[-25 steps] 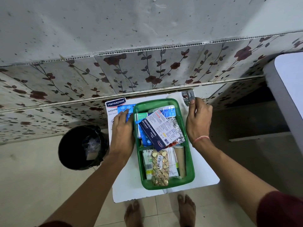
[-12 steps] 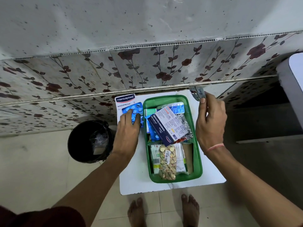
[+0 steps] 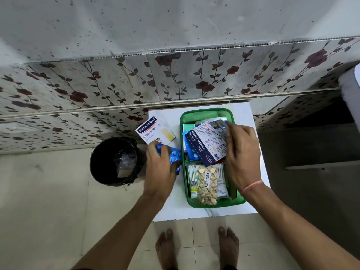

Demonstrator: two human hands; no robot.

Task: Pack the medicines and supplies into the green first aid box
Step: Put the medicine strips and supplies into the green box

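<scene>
The green first aid box [image 3: 206,113] sits open on a small white table [image 3: 171,209]. Inside lie a medicated dressings pack [image 3: 207,146], cotton swabs [image 3: 191,178] and a strip of yellow tablets [image 3: 207,185]. My right hand [image 3: 241,154] is over the box, pressing a silver blister strip [image 3: 219,124] down onto the dressings pack. My left hand [image 3: 160,170] grips a blue blister strip [image 3: 174,155] just left of the box. A Hansaplast Washproof plaster box [image 3: 153,132] lies on the table behind my left hand.
A black bin [image 3: 115,162] with a liner stands on the floor left of the table. A flowered tile wall [image 3: 175,78] rises right behind the table. A dark shelf gap [image 3: 315,145] is at the right. My bare feet [image 3: 196,248] stand below the table's near edge.
My right hand carried the silver strip from the table's far right corner into the box. My left hand lifted the blue strip off the plaster box and drew it nearer.
</scene>
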